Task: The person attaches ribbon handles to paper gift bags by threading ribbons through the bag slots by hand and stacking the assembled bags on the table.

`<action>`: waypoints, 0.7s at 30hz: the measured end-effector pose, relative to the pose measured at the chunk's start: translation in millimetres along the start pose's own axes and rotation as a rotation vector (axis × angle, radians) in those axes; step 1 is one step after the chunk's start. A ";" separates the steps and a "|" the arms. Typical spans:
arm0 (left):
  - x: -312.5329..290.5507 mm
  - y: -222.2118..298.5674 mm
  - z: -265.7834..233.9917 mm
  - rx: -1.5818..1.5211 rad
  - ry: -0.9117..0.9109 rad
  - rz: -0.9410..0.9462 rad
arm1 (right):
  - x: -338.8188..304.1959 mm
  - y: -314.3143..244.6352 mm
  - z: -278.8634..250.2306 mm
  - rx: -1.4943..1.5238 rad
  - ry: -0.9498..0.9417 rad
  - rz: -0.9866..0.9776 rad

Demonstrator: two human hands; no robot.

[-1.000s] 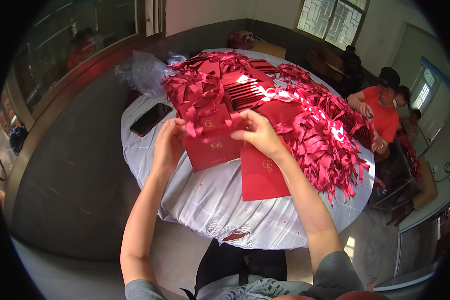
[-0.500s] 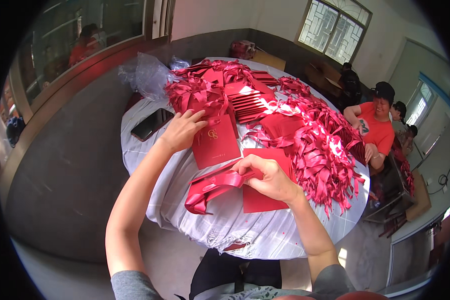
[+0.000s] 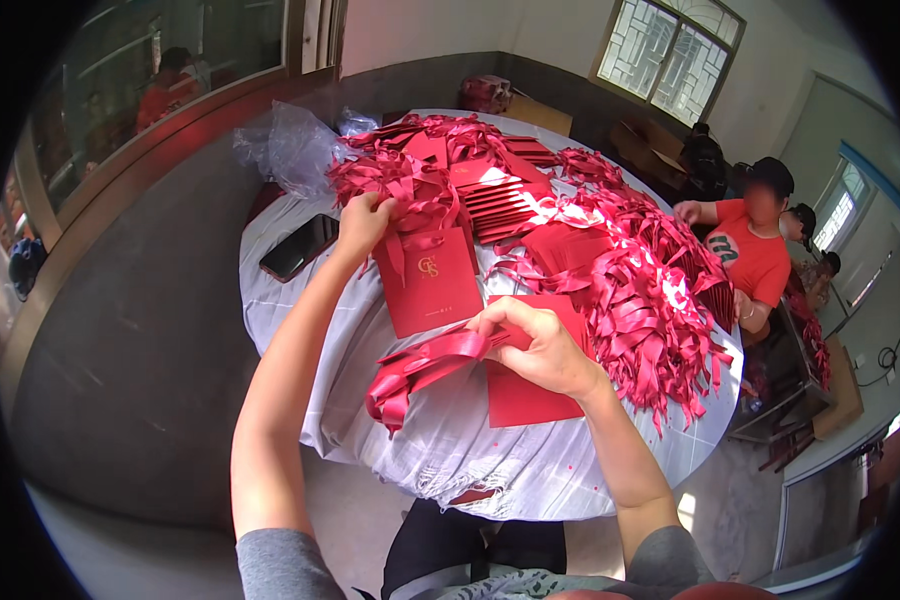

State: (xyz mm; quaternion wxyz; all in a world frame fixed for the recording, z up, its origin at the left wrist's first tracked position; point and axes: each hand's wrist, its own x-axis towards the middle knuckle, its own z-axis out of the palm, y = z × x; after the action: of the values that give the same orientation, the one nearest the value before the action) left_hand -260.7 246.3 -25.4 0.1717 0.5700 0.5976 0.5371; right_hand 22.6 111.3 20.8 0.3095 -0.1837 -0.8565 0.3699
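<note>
My left hand (image 3: 366, 222) is closed in a pinch on a red ribbon handle (image 3: 398, 242) at the left of the pile. Below it a flat red gift bag (image 3: 430, 285) with a gold emblem lies on the table. Near the table's front, my right hand (image 3: 542, 348) grips another red gift bag with a ribbon handle (image 3: 432, 352), whose loops hang out to the left. That bag is seen nearly edge-on. Under my right hand rests a plain red bag (image 3: 535, 395), partly covered by the hand.
Piles of red bags and ribbons (image 3: 650, 330) cover the round table's middle and right. A black phone (image 3: 295, 250) and clear plastic bag (image 3: 295, 150) are on the left, on the white cloth (image 3: 355, 425). A person in a red shirt (image 3: 752, 250) works at the right edge.
My left hand has risen off the gold-emblem bag and closed from spread fingers into a pinch, lifting its ribbon. The right hand and its bag barely shift. The co-worker's arm has moved.
</note>
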 end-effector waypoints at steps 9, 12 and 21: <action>-32.0 -10.9 -29.4 0.635 0.101 0.374 | 6.2 0.9 0.2 0.012 0.059 -0.009; -63.2 10.4 -10.1 0.631 0.009 0.394 | 1.7 8.1 -3.9 0.024 0.071 0.009; -51.1 13.4 6.9 0.622 -0.041 0.057 | 5.2 14.9 -2.9 0.121 0.075 0.056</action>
State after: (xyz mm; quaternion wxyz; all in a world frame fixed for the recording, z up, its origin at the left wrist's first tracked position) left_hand -233.5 202.1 -37.6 -0.0137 0.6224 0.7134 0.3216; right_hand 22.0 125.5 13.2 0.3413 -0.2021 -0.8149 0.4225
